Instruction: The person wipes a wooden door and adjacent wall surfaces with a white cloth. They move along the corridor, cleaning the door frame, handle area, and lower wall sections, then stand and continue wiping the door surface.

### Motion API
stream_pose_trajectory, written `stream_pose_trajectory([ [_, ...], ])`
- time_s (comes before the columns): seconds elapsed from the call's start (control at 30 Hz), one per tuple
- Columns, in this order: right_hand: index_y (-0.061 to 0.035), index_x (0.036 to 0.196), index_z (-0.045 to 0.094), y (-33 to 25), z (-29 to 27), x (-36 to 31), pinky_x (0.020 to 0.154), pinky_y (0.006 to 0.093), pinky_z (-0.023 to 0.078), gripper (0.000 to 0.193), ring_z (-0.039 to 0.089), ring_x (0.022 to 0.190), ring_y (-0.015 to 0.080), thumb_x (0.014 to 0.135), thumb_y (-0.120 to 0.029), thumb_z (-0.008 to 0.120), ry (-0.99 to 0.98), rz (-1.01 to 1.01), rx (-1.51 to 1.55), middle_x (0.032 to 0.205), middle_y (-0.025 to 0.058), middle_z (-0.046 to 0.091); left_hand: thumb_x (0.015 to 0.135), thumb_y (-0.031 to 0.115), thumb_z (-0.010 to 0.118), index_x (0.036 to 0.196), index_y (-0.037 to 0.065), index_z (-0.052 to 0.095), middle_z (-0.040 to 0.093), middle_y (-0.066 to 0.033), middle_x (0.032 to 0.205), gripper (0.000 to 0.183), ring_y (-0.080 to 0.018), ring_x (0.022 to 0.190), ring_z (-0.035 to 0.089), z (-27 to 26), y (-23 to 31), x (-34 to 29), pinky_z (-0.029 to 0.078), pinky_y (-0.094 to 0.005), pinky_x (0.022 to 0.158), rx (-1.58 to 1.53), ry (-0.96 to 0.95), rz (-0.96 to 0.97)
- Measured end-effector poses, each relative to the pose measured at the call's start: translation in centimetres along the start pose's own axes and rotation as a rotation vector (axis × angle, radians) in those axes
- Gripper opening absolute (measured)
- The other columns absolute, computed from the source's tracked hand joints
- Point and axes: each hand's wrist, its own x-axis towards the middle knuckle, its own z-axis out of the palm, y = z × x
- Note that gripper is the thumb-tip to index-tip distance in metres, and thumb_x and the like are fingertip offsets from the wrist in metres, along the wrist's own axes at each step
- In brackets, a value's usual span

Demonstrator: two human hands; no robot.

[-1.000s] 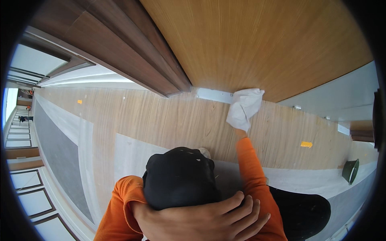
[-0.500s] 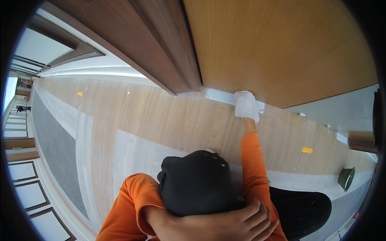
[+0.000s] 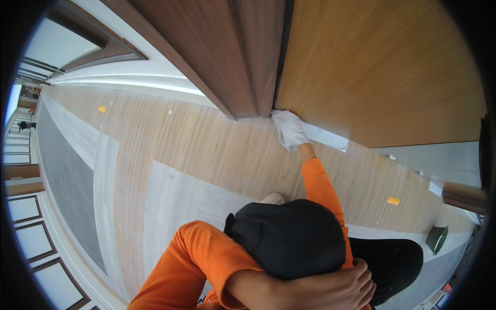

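Note:
A white cloth (image 3: 289, 128) covers my right hand (image 3: 306, 151), so its fingers are hidden; only the wrist shows below the cloth. The cloth is pressed at the foot of a brown wooden door (image 3: 382, 77), in the corner beside the dark door frame (image 3: 240, 72). A pale, shiny strip (image 3: 328, 137) runs along the floor under the door, right of the cloth. Across my knees lies my left forearm, and my left hand (image 3: 356, 284) bends its fingers over my right orange sleeve near the elbow.
My black-clad knee (image 3: 289, 232) is in front of me, a pale shoe tip (image 3: 273, 198) beyond it. Wood-look floor (image 3: 206, 139) borders grey and white flooring. A dark green bucket (image 3: 437, 240) stands at right. Orange floor markers (image 3: 393, 201) lie on both sides. A distant person (image 3: 26, 125) is far left.
My right hand has slid the cloth leftward along the strip to the door frame, baring the strip's right part. My left hand still rests on the right sleeve. The view has shifted slightly.

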Motion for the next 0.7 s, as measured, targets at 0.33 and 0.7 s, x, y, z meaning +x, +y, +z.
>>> stream_pose_trajectory([
  [0.33,-0.0033,0.108,0.079,-5.2,-4.8,-4.8,0.080,0.0330,0.052,0.035,0.065,0.092,0.0180,0.099,-0.035,0.067,0.016,-0.087,0.829,0.106,0.0082,0.072,0.101,0.027,0.056,0.105,-0.002,0.071,0.070,-0.0052,0.092,0.033,-0.0195,0.084,0.065,3.6,-0.7,1.6,0.051,-0.0369,0.087,0.131,0.039,-0.040],
  [0.7,-0.0037,0.073,0.058,-0.8,-2.7,-1.4,0.062,0.0360,0.045,0.014,0.058,0.071,0.0202,0.084,-0.007,0.068,-0.140,-0.025,0.411,0.072,0.0057,0.051,0.093,0.040,0.060,0.143,0.004,0.057,0.062,-0.0064,0.136,0.061,-0.0211,0.128,0.058,-1.3,-0.8,-1.4,0.043,-0.0385,0.114,0.588,-0.457,0.275],
])
